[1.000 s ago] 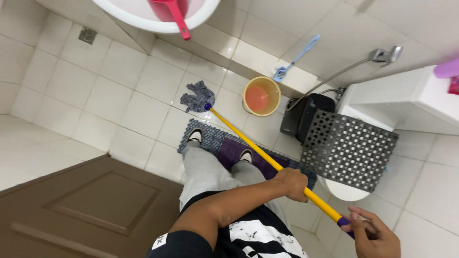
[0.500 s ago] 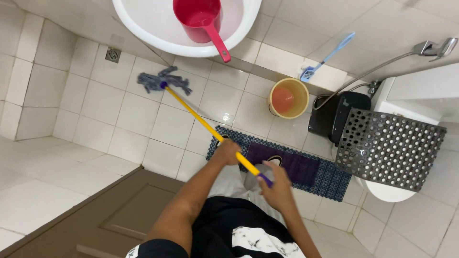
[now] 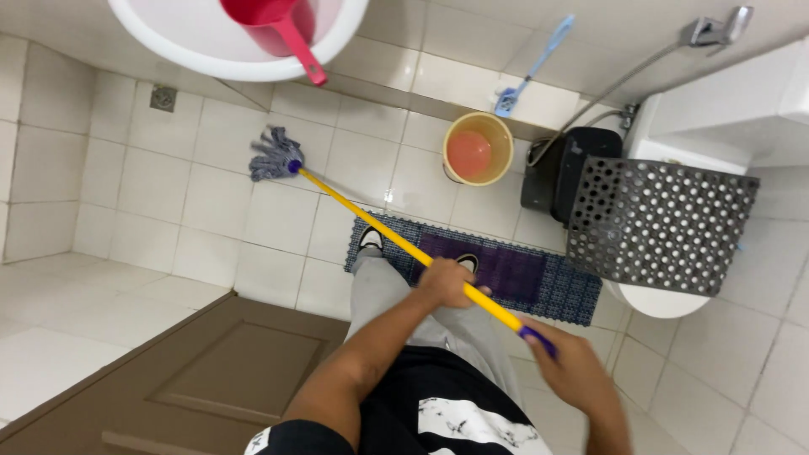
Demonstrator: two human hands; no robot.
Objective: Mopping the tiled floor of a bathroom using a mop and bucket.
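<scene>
On the tiled floor [image 3: 168, 185] the mop [image 3: 275, 155] head rests mid-sweep; left hand [image 3: 447, 282] and right hand [image 3: 569, 371] clamp its yellow handle. Next stroke likely needs pulling back toward the mat [image 3: 522, 278].

White basin [image 3: 168, 50] at the top edge, red dipper [image 3: 274, 25] inside. Yellow bucket [image 3: 478, 149] of reddish water on the tiled floor [image 3: 152, 177]. Blue brush [image 3: 531, 67] leaning on the wall ledge. Black bin [image 3: 569, 173] beside a dark perforated basket [image 3: 661, 223]. Purple-and-blue mat [image 3: 522, 278] underfoot. Brown door [image 3: 194, 379] lower left. Floor drain [image 3: 163, 98] near the basin.
</scene>
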